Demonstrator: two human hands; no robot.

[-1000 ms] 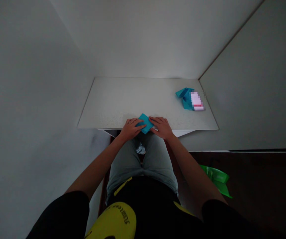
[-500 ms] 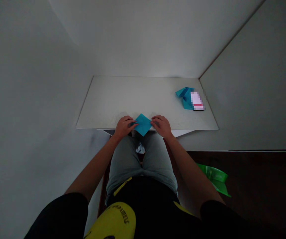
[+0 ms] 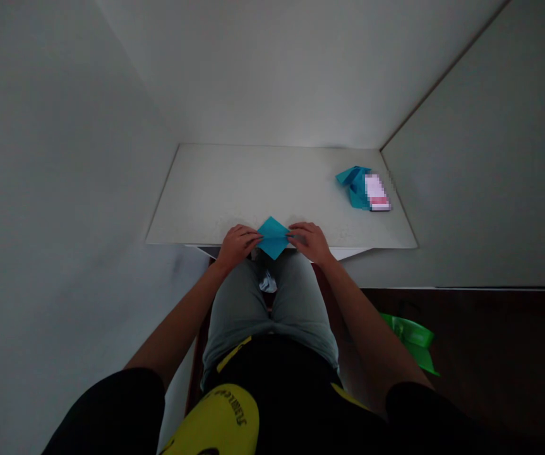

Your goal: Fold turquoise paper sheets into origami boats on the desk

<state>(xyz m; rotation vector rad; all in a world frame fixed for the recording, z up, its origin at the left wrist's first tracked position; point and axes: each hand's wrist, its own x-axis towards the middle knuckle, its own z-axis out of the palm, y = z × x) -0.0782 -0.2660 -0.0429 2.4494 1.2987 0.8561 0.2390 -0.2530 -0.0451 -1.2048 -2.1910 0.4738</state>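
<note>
A blue piece of paper [image 3: 273,245], diamond-shaped from above with a crease running across its middle, is held at the table's front edge. My left hand [image 3: 239,245] pinches its left corner between thumb and fingers. At the right corner, my right hand [image 3: 311,240] pinches the paper in the same way. The near corner of the paper reaches past the table edge over my lap. Fingertips hide both side corners.
On the white table [image 3: 234,183], folded blue paper [image 3: 357,189] lies at the right, beside a blurred-out phone-like object [image 3: 377,193]. Walls border the table's back and right side. A green plastic object [image 3: 414,338] is on the dark floor at right.
A crease across the middle of the blue paper shows more clearly, and the paper looks slightly bent along it. Both hands have shifted only slightly and keep their pinch.
</note>
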